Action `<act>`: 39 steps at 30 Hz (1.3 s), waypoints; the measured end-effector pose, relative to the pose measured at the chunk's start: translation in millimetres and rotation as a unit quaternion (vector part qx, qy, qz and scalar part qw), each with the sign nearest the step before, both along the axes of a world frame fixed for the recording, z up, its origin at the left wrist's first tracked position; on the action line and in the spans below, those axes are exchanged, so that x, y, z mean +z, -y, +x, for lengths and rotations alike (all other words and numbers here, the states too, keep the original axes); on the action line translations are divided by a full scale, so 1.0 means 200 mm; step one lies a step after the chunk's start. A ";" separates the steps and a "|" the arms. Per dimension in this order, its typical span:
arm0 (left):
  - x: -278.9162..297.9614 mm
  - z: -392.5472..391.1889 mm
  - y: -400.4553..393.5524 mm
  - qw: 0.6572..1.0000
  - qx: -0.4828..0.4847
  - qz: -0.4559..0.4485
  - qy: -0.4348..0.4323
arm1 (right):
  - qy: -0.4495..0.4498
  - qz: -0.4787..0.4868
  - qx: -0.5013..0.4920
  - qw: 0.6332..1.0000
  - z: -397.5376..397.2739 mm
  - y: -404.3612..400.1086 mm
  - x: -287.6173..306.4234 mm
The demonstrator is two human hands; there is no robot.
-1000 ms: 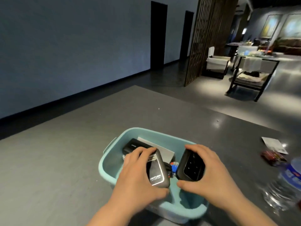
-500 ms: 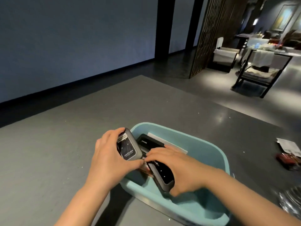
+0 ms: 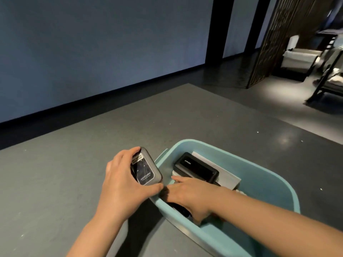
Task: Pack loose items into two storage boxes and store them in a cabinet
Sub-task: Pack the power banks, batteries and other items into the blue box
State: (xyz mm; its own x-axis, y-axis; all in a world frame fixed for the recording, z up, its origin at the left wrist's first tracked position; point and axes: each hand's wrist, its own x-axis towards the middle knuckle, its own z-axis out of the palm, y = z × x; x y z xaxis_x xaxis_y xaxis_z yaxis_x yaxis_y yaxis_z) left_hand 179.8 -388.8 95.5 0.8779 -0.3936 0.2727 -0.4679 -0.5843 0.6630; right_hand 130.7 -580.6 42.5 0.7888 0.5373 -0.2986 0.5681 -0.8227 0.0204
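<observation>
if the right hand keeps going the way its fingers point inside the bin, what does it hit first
Most likely the black Anker power bank: the right hand points up-left toward its near end, fingertips almost touching. Depth is unclear, so contact may already exist.

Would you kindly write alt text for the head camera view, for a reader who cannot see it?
A person's left hand holds a grey power bank just outside a light blue storage box on a grey table, while the right hand reaches down inside the box beside a black power bank lying on a white sheet.

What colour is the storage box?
Light teal storage box, clearest in the head view.
</observation>
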 end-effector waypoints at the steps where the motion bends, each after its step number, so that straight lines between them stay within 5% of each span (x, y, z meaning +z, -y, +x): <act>1: 0.01 0.00 0.02 1.000 -0.010 0.001 0.000 | 0.011 0.002 0.000 1.000 -0.01 0.01 0.00; 4: 0.04 0.00 0.08 0.999 -0.044 0.003 -0.007 | 0.019 0.066 -0.043 0.997 -0.10 0.05 0.07; 7: 0.04 -0.01 0.14 0.996 -0.080 -0.014 -0.039 | 0.012 0.264 -0.178 0.948 -0.19 0.14 0.19; 8: 0.03 -0.02 0.16 0.995 -0.091 -0.020 -0.045 | 0.013 0.340 -0.254 0.905 -0.21 0.17 0.23; 12: -0.01 -0.09 0.25 0.991 -0.128 -0.018 -0.033 | -0.089 0.614 -0.462 0.634 -0.26 0.17 0.33; 19: -0.06 -0.13 0.29 0.994 -0.111 -0.002 -0.001 | -0.149 0.680 -0.516 0.499 -0.29 0.08 0.24; 24: -0.06 -0.08 0.21 0.992 -0.125 -0.013 -0.018 | -0.138 0.679 -0.541 0.478 -0.27 0.08 0.20; 35: -0.20 -0.10 0.02 0.992 -0.096 -0.023 -0.082 | -0.178 0.539 -0.584 0.580 -0.27 0.06 0.04; 39: -0.21 -0.10 0.03 0.991 -0.100 -0.018 -0.082 | -0.165 0.505 -0.611 0.586 -0.26 -0.02 -0.06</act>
